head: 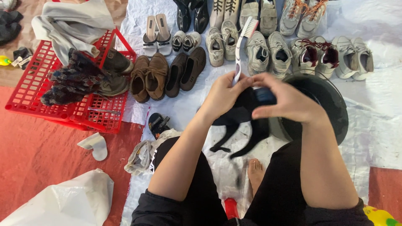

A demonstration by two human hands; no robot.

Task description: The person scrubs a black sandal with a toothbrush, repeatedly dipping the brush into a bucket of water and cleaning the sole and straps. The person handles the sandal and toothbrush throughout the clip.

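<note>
One black sandal [245, 111] is mid-scrub over the basin [331, 104]: right hand [289, 100] clamped on it, left hand [222, 94] gripping the brush [243, 46]. Rows of shoes [268, 50] on the sheet look mostly unwashed, I'd guess.

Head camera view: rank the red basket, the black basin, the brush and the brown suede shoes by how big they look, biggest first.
1. Red basket
2. Black basin, partly hidden by the hands, so its place against the basket is unsure
3. Pair of brown suede shoes
4. Brush in the left hand, long but thin
</note>
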